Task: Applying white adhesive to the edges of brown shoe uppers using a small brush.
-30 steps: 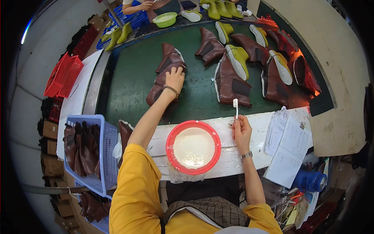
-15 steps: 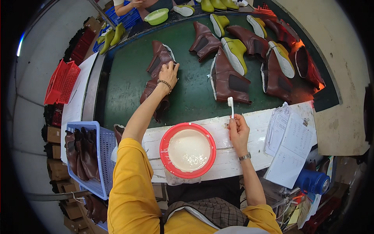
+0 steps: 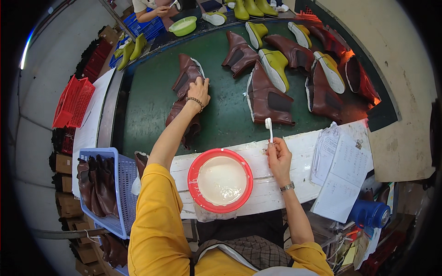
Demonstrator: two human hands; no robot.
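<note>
Pinching a white brush right of the red basin, the right hand should keep the bristles clear; beyond the basin, leftward, the left hand lies over a brown boot, gripping or merely resting, I cannot tell; a light, steady hold seems best.

Grey wall at left — bright light strip; green-topped table; orange glow near beige board
</note>
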